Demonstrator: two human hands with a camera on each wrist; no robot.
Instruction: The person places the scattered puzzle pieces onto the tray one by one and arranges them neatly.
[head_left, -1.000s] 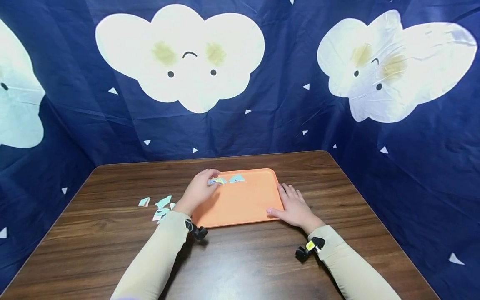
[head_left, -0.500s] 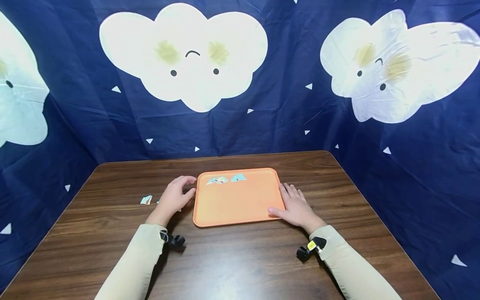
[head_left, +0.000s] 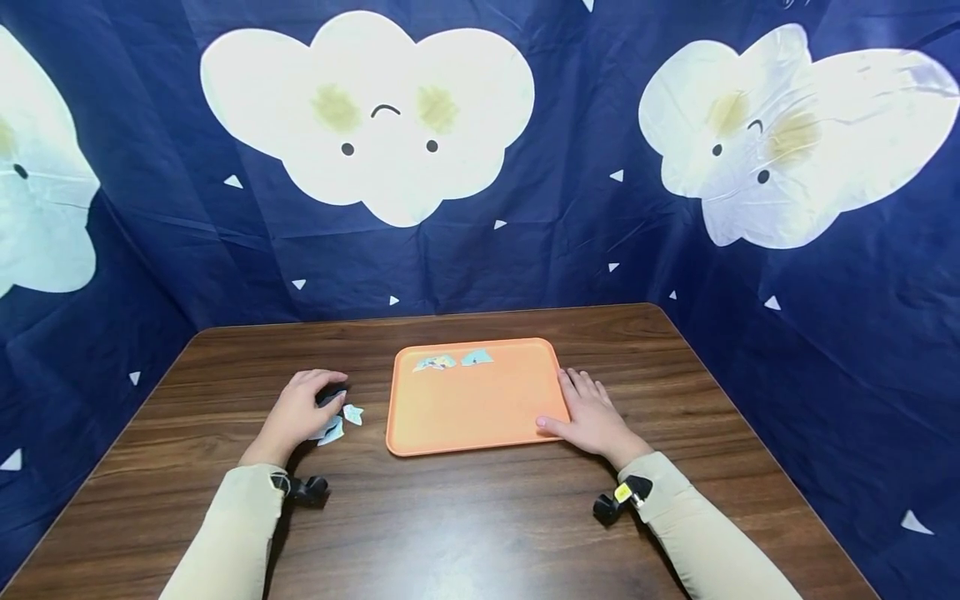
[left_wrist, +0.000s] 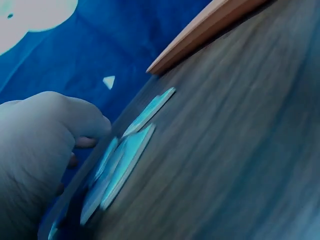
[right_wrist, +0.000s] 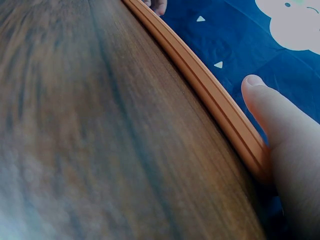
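Observation:
My left hand (head_left: 296, 412) hovers over loose, irregular pale blue flat pieces (head_left: 330, 432) on the table left of the tray. Its fingers are bent loosely, with nothing visible between them. In the left wrist view the pieces (left_wrist: 131, 152) show thick pale edges; the hand (left_wrist: 42, 145) is beside them, some fingertips hidden. An orange tray (head_left: 480, 408) bears a multicoloured piece cluster (head_left: 435, 362) and a light blue piece (head_left: 477, 357) near its far edge. My right hand (head_left: 588, 421) rests on the tray's right edge, thumb (right_wrist: 277, 112) over the near right corner.
The brown wood table (head_left: 465, 517) reaches back to a dark blue curtain (head_left: 570, 267) printed with white clouds. One small piece (head_left: 353, 414) lies between my left hand and the tray. A black wrist camera (head_left: 307, 490) sits on the left cuff.
My left hand has moved left, from the pieces at the tray's far left, off the tray to the loose pieces. The right hand has stayed on the tray's edge.

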